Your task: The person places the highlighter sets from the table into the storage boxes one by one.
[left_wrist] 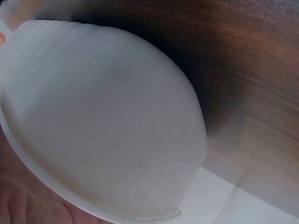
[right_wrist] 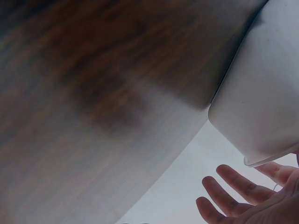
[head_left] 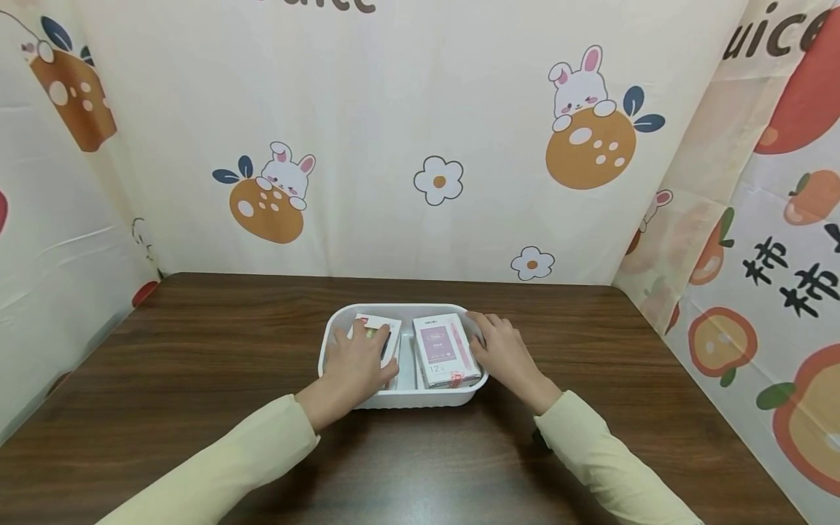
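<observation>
A white plastic basket (head_left: 420, 399) stands on the table with two small boxes in it. My left hand (head_left: 354, 368) reaches over the basket's left side, its fingers spread over the left white box (head_left: 378, 321) and covering much of it. That palm also shows below the basket rim in the left wrist view. Beside the right box (head_left: 449, 350), white with a pink-purple label and "12" printed on it, my right hand (head_left: 508, 355) is at the basket's right rim. In the right wrist view its fingers (right_wrist: 233, 189) are spread and loosely bent.
The basket sits near the middle of a dark wood-grain table (head_left: 249, 335). A divider (head_left: 408, 361) runs between the two boxes inside it. Printed curtains (head_left: 367, 109) with rabbits and fruit hang behind the table and at both sides.
</observation>
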### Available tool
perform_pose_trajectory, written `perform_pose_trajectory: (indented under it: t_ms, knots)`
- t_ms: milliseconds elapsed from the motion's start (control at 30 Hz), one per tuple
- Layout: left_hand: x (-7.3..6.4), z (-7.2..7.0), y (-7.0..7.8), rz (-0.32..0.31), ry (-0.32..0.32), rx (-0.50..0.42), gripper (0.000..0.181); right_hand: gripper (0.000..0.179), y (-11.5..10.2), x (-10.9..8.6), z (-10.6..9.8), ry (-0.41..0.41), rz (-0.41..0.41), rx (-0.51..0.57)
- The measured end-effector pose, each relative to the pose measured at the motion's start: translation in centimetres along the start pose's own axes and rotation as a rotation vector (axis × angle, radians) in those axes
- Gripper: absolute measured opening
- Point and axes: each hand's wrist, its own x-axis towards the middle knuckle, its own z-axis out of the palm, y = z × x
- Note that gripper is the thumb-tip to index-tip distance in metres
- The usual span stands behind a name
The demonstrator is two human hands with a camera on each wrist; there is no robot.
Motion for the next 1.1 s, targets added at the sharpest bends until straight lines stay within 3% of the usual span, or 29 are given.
perform_pose_trajectory:
  t_ms: [800,1100]
  knots:
    - [0.76,-0.01,0.39,-0.066,-0.144,-0.008,0.060,0.042,-0.03,0.03,-0.06,0.007,-0.008,-0.009]
    - [0.65,-0.44,0.20,-0.022,-0.119,0.011,0.054,0.042,-0.01,0.05,-0.26,0.003,-0.018,-0.015]
